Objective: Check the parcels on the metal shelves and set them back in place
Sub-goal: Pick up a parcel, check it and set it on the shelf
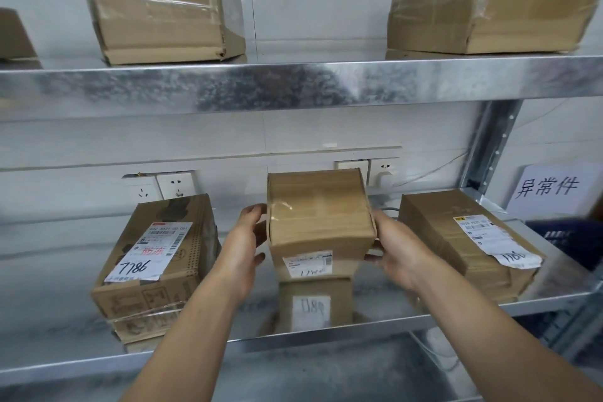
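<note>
1. Standing on the lower metal shelf (65, 320), between the parcel marked 7786 (156, 258) and a labelled parcel (463, 238) to its right, the small brown parcel (319, 212) is seen with its label facing forward.
2. Its left side is clasped by the left grip (243, 238), fingers curled against the cardboard.
3. Its right side is held by the right grip (396, 248), thumb at the lower front edge.

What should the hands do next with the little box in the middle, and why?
Probably settle the small box flat on the shelf and let go. The left hand and right hand grip its sides, its label faces front, and it is already between the 7786 box and the right box.
</note>
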### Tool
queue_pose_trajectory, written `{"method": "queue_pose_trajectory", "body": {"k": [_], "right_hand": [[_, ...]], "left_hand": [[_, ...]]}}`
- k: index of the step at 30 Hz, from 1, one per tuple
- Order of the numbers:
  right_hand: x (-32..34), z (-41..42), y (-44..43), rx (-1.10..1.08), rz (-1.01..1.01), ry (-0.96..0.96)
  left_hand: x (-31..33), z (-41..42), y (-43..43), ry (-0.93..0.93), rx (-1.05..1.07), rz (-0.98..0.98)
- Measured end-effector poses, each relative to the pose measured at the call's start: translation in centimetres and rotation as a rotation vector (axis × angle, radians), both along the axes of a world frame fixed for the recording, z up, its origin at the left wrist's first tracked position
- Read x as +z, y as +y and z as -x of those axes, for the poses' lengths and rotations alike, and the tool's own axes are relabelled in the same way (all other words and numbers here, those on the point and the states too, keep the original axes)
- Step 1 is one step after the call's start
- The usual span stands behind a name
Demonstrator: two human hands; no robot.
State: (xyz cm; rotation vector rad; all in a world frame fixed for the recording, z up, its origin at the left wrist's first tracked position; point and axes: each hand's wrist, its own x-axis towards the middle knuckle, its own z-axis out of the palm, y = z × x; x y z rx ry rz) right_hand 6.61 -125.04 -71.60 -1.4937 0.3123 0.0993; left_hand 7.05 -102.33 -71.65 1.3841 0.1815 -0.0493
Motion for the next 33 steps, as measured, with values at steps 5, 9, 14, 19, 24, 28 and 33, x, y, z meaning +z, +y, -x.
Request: {"method": "queue_pose_trajectory", "body": {"k": [5, 9, 14, 19, 24, 28, 33], "right_hand": [[1.1, -0.5, 0.3, -0.007, -0.088, -0.001], [1.5, -0.9, 0.7, -0.019, -0.144, -0.015], [1.4, -0.4, 1.2, -0.007, -0.161, -0.033], [1.0, 0.3, 2.0, 0.019, -0.154, -0.012], [0.7, 0.9, 2.1, 0.012, -0.181, 0.033], [0.1, 1.2, 2.1, -0.004, -0.177, 0.062], [-0.2, 0.9, 2.0, 0.005, -0.172, 0.055]], "left_hand": [[1.1, -0.6, 0.7, 0.011, 0.016, -0.037], [1.6, -0.4, 0.6, 0.027, 0.050, 0.053], [1.8, 0.5, 0.2, 0.017, -0.011, 0.161], [1.1, 1.1, -0.8, -0.030, -0.060, 0.167], [0.0, 1.2, -1.1, -0.003, -0.055, 0.183], [-0.4, 1.4, -1.2, 0.030, -0.057, 0.170], [-0.3, 1.5, -1.2, 0.029, -0.045, 0.157]]}}
